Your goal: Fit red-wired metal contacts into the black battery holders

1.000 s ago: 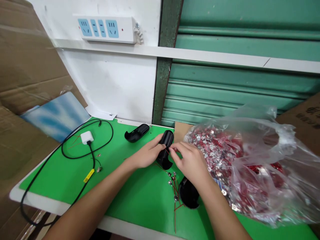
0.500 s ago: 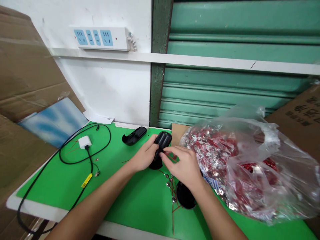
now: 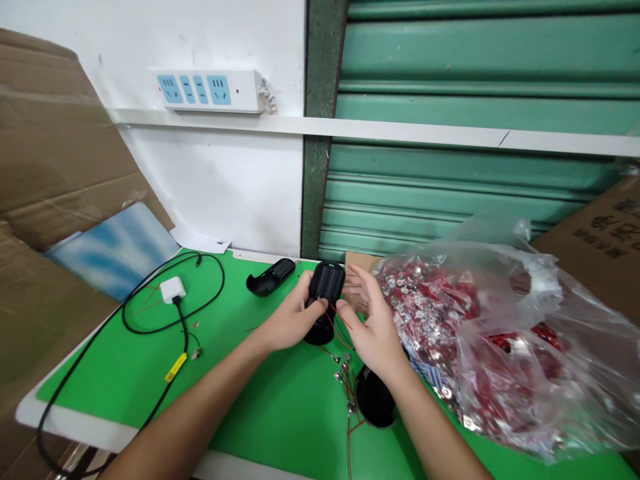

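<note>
My left hand point(image 3: 293, 317) grips a black plastic housing point(image 3: 327, 283) by its left side, thumb pressed on its lower part. A thin red wire point(image 3: 333, 323) runs out of the housing between my hands. My right hand point(image 3: 369, 320) is at the housing's right side with its fingers apart, thumb tip near the wire. Several small metal contacts with red wires point(image 3: 349, 393) lie on the green mat below. Beside them, partly under my right wrist, is a black cup-like part point(image 3: 374, 399). Another black shell point(image 3: 271, 277) rests behind my left hand.
A clear plastic bag point(image 3: 525, 333) full of metal contacts and red wires fills the right side. On the left, a black cable point(image 3: 186, 320) with a white adapter point(image 3: 173, 289) lies on the green mat point(image 3: 270, 413). Cardboard point(image 3: 60, 133) stands at the left edge.
The fingers of my right hand have opened and drawn slightly away from the housing. The housing has turned more upright, and its red wire shows more clearly. The view has tilted up a little.
</note>
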Action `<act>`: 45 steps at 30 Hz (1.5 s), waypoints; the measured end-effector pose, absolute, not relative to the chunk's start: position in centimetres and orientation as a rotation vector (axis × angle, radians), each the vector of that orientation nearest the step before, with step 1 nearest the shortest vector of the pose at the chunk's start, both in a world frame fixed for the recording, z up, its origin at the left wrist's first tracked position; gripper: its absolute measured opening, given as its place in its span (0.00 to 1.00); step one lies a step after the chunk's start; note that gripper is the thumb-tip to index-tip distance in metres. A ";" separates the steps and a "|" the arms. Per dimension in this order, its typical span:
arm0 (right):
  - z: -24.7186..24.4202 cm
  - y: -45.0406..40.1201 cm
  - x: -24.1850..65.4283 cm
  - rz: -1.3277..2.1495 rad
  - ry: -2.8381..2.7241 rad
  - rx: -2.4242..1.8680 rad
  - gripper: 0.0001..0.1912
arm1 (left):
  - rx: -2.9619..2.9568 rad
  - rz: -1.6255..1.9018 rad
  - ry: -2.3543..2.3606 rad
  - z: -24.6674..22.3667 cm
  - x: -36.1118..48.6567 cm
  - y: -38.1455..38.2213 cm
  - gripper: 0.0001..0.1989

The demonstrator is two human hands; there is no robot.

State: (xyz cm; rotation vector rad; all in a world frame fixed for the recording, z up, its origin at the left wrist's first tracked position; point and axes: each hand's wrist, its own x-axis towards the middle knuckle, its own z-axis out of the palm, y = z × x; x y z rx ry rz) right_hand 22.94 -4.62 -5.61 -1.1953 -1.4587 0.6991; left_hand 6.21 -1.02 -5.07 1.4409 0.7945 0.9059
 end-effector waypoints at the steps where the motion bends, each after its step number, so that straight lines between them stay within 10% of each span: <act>1: -5.6 -4.7 22.8 0.726 -1.484 -1.187 0.31 | 1.462 0.913 0.778 -5.2 6.2 -1.0 0.17; 45: -6.9 -5.2 22.0 0.630 -1.577 -1.191 0.29 | 1.670 0.939 0.823 -5.4 6.6 -1.8 0.12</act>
